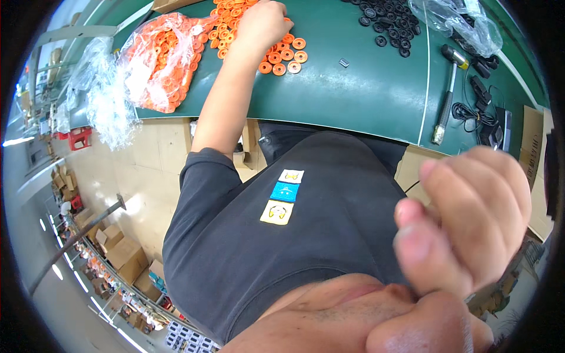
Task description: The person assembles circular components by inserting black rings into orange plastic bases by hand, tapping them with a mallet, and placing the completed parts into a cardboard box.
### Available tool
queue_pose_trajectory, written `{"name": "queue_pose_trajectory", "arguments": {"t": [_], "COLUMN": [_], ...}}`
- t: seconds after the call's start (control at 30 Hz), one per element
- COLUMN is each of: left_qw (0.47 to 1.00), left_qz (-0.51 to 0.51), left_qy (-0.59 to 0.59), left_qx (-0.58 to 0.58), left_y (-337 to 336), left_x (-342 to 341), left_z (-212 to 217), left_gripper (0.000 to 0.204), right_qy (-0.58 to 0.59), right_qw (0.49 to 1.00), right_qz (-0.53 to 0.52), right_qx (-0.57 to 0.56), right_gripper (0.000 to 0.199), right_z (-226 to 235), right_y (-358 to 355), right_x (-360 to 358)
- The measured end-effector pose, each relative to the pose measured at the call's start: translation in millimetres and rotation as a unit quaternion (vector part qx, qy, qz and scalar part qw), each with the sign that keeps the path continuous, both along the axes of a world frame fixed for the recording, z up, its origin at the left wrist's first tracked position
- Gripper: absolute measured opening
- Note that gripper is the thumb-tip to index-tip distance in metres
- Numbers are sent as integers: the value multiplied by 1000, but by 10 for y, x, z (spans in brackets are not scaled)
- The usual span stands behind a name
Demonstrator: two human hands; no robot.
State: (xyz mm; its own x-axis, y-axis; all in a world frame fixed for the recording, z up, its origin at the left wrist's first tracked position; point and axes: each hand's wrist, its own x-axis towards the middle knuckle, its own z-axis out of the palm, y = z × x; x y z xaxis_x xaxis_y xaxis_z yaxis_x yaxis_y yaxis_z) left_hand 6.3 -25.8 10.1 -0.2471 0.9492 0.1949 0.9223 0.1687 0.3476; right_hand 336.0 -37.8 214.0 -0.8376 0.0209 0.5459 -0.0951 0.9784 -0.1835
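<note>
Right hand [471,217] nearest, loosely curled, empty. Left hand [259,23] far, pressed flat on orange rings [282,56] on green table [365,94]; black rings [391,20] far right.

One hammer [448,94], two clear plastic bags [159,59], one pile of orange rings [282,53], one pile of black rings [391,17], two hands [262,23].

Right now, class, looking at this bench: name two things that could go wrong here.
The left hand rests on loose orange rings near the green table's front edge; a sweep might knock some to the floor. The hammer lies with its handle end close to that edge, so a bump could perhaps tip it off.
</note>
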Motion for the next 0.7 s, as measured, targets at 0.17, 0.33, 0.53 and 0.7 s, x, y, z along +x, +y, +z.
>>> {"name": "queue_pose_trajectory", "arguments": {"t": [0.17, 0.33, 0.53, 0.7], "left_qw": [994, 995, 933, 800], "left_qz": [60, 13, 32, -55], "left_qy": [-30, -24, -346, -579], "left_qx": [-89, 94, 93, 146], "left_y": [154, 176, 461, 700], "left_x": [68, 225, 710, 512], "left_z": [-29, 83, 151, -702], "left_gripper": [19, 17, 16, 17], "right_qy": [30, 17, -27, -41], "right_qw": [996, 995, 997, 992], "right_qz": [-53, -55, -72, -96], "right_qx": [57, 76, 11, -72], "right_gripper": [35, 31, 28, 24], "right_z": [-26, -28, -278, -818], "right_y": [-58, -11, 271, 809], "right_x": [6, 20, -118, -656]}}
